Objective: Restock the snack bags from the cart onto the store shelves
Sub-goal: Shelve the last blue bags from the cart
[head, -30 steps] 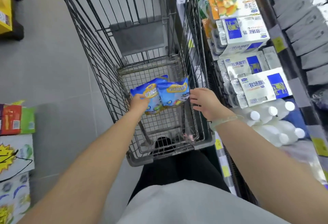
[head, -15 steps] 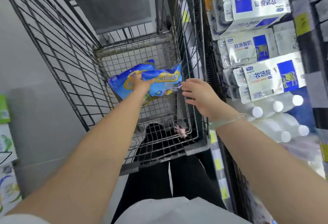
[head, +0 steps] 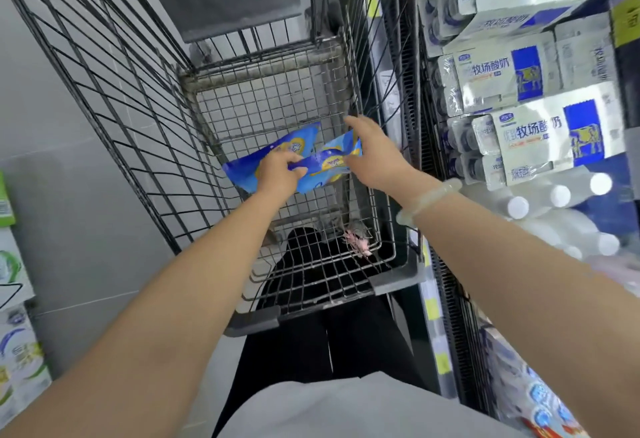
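Two snack bags [head: 242,174] pinched in left hand [head: 277,170]; right hand [head: 374,157] fingers [head: 356,124] spread; cartons [head: 540,136]: 牧场酸奶.

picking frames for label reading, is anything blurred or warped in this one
Head view: the wide lens bows the cart wires; the bottles at the right edge are smeared; print on the bags is too soft to read, on the milk packs it is legible; light is flat, without hard glare.
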`<state>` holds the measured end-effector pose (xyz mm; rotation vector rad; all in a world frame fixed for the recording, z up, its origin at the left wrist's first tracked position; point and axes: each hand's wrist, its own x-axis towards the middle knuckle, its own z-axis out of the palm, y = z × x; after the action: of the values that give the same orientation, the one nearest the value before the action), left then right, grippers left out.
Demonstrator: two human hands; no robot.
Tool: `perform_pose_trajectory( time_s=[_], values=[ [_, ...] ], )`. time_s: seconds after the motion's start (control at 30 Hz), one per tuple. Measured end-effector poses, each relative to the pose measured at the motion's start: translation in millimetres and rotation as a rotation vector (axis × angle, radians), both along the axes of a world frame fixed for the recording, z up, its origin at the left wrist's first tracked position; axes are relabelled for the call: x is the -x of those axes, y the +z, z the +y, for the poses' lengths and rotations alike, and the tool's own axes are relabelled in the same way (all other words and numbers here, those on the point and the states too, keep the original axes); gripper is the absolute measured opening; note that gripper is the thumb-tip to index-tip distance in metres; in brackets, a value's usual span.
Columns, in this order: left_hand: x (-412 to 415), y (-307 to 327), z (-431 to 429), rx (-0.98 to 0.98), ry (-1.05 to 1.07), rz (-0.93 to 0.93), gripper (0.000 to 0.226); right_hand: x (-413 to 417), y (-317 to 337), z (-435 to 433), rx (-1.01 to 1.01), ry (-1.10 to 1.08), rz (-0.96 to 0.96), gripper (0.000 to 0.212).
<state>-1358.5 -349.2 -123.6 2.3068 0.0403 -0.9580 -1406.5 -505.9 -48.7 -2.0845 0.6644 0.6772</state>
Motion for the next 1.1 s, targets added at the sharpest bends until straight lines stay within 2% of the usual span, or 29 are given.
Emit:
perform_pose_trajectory(
  time_s=[0.1,0.23,0.3,0.4,0.47,0.53,0.63,0.7,0.77,0.83,0.9,0.93,1.0,1.1],
  values=[
    [5.6,1.8,10.6,0.029,0.037,-0.074,0.015,-14.7,-15.4,4.7,0.223,0.305,0.104,0.071],
    [11.3,3.3,23.4,0.060,0.068,-0.155,0.008,-25.9,-33.6,17.4,0.381,0.513,0.254,0.047],
    [12.3,4.1,30.7,0.056,0.085,-0.186,0.010,-27.2,-38.6,20.7,0.474,0.541,0.264,0.039],
    [14.6,0.1,40.8,0.050,0.143,-0.237,0.012,-22.5,-44.8,21.4,0.529,0.438,0.201,0.036],
    [17.9,-2.3,44.2,0.079,0.266,-0.261,0.011,-16.4,-51.3,20.9,0.467,0.353,0.175,0.027],
    [23.4,-5.0,45.5,0.083,0.487,-0.264,0.007,-9.3,-60.9,18.2,0.382,0.231,0.150,0.022],
    [29.2,-9.0,49.2,0.100,0.900,-0.203,0.031,-1.2,-73.4,11.7,0.268,-0.008,0.114,0.029],
    [28.9,-18.5,54.2,0.090,1.054,-0.098,0.051,4.3,-83.3,10.4,0.212,-0.199,0.113,0.041],
    [25.8,-31.1,59.1,0.093,1.040,0.022,0.064,5.7,-91.3,13.8,0.093,-0.456,0.113,0.059],
    [19.6,-41.3,62.6,0.109,0.960,0.086,0.052,3.7,-96.0,21.9,-0.075,-0.733,0.109,0.073],
    [13.3,-49.5,66.3,0.063,0.895,0.112,0.039,2.8,-98.6,28.4,-0.212,-0.933,0.081,0.077],
    [11.3,-53.0,67.7,0.047,0.873,0.133,0.036,3.4,-99.0,30.2,-0.291,-1.003,0.072,0.074],
    [8.2,-58.0,68.0,0.050,0.852,0.184,0.034,5.9,-104.2,30.7,-0.461,-1.035,0.094,0.056],
    [4.6,-65.3,68.9,0.049,0.852,0.173,0.031,11.1,-115.8,26.4,-0.597,-0.915,0.216,0.038]
  ],
)
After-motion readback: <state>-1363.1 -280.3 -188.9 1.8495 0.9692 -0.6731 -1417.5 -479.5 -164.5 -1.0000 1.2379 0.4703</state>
